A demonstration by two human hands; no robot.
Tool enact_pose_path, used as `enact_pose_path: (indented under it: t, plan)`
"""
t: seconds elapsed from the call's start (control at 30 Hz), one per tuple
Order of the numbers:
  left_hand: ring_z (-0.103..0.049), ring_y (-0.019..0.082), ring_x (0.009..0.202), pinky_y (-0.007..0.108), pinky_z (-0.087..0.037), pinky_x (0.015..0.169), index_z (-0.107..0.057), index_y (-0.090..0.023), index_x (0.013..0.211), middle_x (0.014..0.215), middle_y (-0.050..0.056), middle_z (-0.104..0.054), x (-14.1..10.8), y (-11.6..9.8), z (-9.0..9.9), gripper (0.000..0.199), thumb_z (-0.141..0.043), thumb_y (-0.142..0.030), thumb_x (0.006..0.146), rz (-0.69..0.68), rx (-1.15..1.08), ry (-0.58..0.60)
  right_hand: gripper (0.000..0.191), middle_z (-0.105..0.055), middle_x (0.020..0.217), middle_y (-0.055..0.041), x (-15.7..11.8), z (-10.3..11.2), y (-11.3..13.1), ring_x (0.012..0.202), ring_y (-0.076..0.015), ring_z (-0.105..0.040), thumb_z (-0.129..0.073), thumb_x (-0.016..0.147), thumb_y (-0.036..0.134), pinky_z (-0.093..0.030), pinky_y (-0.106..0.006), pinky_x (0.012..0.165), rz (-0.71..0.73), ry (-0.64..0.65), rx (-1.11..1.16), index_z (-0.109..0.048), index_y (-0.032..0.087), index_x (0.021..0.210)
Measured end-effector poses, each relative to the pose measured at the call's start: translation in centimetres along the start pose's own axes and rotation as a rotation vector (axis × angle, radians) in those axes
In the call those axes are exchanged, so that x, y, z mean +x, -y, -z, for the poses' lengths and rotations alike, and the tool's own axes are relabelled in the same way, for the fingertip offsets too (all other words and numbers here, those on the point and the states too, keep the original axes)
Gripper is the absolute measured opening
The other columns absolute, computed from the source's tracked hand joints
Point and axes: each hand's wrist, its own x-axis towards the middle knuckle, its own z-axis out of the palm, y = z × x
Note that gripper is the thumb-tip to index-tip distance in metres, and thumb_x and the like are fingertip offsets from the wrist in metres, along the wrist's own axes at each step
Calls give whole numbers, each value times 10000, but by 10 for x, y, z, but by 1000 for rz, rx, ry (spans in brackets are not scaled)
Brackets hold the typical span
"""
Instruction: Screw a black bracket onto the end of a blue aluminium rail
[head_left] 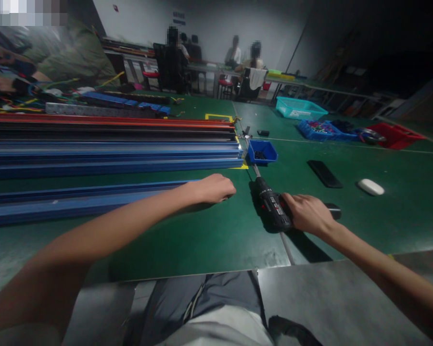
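Note:
My right hand (308, 211) is wrapped round the handle of a black power drill (274, 206), which lies over the green table (209, 245) with its bit pointing away from me. My left hand (216, 188) is closed at the end of the nearest blue profile (94, 197); its fingertips are hidden below, so what they hold does not show. Beyond it lie more long blue profiles (130, 161), with black and orange ones behind. Past the drill's tip stands a small blue bin (263, 151) with small dark parts in it.
A black phone (324, 174) and a white rounded case (371, 187) lie at the right. Farther back are a teal basket (299, 109), blue trays (319, 129) and a red bin (395, 135). A person sits at the far left by wires; others sit in the background.

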Motion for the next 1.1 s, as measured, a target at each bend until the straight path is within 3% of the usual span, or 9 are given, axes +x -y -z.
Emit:
enact_pose_path:
  t: [0.13, 0.23, 0.4, 0.57, 0.6, 0.7, 0.8, 0.97, 1.1]
  plan:
    - [-703, 200, 836, 316, -425, 735, -784, -194, 915, 921, 70, -790, -17, 6, 14, 154, -659, -210, 1004, 33, -74, -115, 331, -821, 969, -182, -6, -1, -3, 810, -294, -751, -565, 934, 96, -452, -360, 695, 71, -131, -84, -738, 122, 1215]
    - [-716, 190, 892, 303, -469, 793, -776, -182, 990, 986, 72, -796, -42, 14, 25, 252, -618, -362, 1068, 114, -162, -255, 431, -823, 963, -195, -8, 0, -5, 840, -300, -766, -549, 955, 118, -526, -372, 734, 116, -255, -72, -741, 111, 1342]
    - [-568, 117, 618, 253, -441, 607, -644, -176, 795, 698, 0, -640, -75, 23, 24, 401, -749, -524, 963, 418, -940, -742, 463, -818, 961, -192, -1, 14, 2, 913, -338, -798, -548, 987, 236, -607, -422, 830, 44, -440, 128, -746, 149, 1396]
    - [-479, 80, 489, 221, -381, 495, -451, -222, 782, 621, -64, -479, -81, 23, 20, 484, -672, -607, 976, 443, -1204, -937, 505, -789, 930, -140, 22, 36, 38, 759, -315, -749, -596, 987, 405, -595, -428, 745, -54, -523, 553, -692, 209, 1442]
    - [-473, 78, 483, 218, -380, 490, -442, -225, 790, 618, -70, -467, -81, 23, 20, 477, -668, -600, 978, 443, -1226, -967, 475, -755, 852, -118, 28, 41, 47, 716, -310, -719, -638, 962, 464, -590, -435, 720, -56, -495, 701, -718, 227, 1366]
    - [-474, 75, 497, 205, -380, 471, -471, -222, 838, 637, -73, -472, -82, 28, 20, 450, -712, -583, 957, 456, -1264, -1060, 505, -632, 740, -73, 50, 54, 70, 641, -275, -641, -594, 918, 599, -585, -444, 666, 179, -110, 1325, -721, 235, 1244]
    - [-477, 61, 509, 195, -392, 462, -505, -216, 902, 700, -71, -501, -87, 37, 17, 430, -754, -564, 938, 475, -1294, -1151, 683, -467, 673, -2, 71, 56, 82, 536, -206, -493, -564, 822, 606, -535, -423, 609, 156, 123, 1731, -666, 148, 1319]
    - [-502, 52, 494, 201, -406, 454, -582, -194, 941, 747, -61, -548, -94, 50, 7, 481, -863, -577, 866, 481, -1344, -1186, 614, -344, 644, 61, 90, 21, 85, 491, -139, -297, -556, 813, 518, -443, -337, 542, -7, 344, 2043, -654, 122, 1273]
    - [-551, 64, 521, 194, -432, 470, -669, -160, 946, 729, -39, -596, -95, 50, 0, 540, -944, -597, 789, 495, -1348, -1159, 456, -341, 617, 87, 93, -16, 84, 483, -98, -227, -641, 868, 456, -403, -259, 509, 121, 550, 2368, -694, 139, 1190]
